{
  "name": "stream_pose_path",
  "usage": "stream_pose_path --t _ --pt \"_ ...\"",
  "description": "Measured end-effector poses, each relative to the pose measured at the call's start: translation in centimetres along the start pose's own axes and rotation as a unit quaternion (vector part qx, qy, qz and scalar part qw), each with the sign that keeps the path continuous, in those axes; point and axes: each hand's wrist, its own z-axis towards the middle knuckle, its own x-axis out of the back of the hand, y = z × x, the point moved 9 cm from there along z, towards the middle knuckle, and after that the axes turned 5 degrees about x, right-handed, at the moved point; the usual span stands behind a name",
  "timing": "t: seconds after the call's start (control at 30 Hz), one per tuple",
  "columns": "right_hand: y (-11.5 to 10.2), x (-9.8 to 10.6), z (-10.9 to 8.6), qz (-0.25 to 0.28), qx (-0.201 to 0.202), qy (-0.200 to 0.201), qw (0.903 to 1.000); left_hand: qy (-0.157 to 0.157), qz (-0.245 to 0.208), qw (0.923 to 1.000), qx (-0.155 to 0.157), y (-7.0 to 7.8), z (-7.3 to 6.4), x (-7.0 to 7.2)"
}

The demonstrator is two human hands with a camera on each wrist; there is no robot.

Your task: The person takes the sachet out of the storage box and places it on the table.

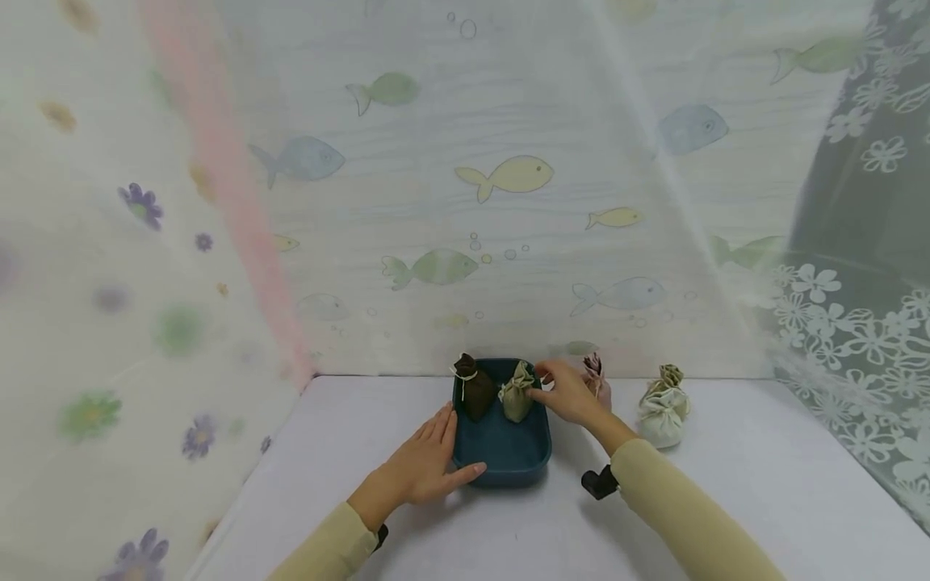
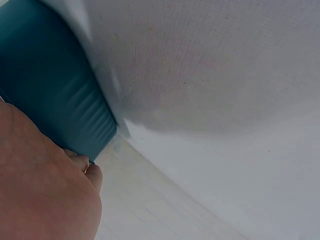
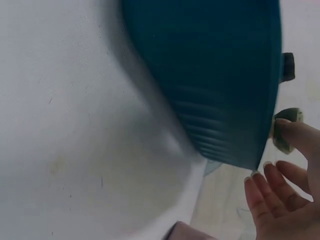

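A dark blue bin (image 1: 501, 452) stands on the table, its ribbed side filling much of both wrist views. Flat along its left wall lies my left hand (image 1: 417, 468), fingers straight, thumb reaching over the front rim. Inside, toward the back, are a dark brown drawstring pouch (image 1: 476, 395) on the left and a greenish-beige pouch (image 1: 517, 395) on the right. My right hand (image 1: 570, 395) is at the bin's right rim, thumb touching the greenish pouch's top. In the right wrist view the other fingers (image 3: 285, 182) are spread apart, loosely bent, off the pouch.
Just beyond my right hand, partly hidden by it, stands a pink pouch (image 1: 592, 367). Farther right are a white pouch (image 1: 663, 420) and an olive-gold pouch (image 1: 670, 374) behind it. A fish-print curtain (image 1: 508, 242) hangs at the table's back edge.
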Motion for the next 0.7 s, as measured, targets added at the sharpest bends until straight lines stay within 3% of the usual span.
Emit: stream_pose_path --t 0.17,0.5,0.7 --pt "-0.3 0.0 0.3 -0.005 0.028 0.020 0.9994 0.000 -0.003 1.0000 -0.002 0.2 0.0 0.4" --pt "1.0 -1.4 1.3 -0.022 -0.027 -0.006 0.9994 0.005 -0.006 1.0000 -0.003 0.3 -0.1 0.5" --pt "0.8 -2.0 1.5 0.006 -0.037 -0.004 0.9993 0.010 -0.012 0.9999 -0.006 0.3 -0.2 0.7"
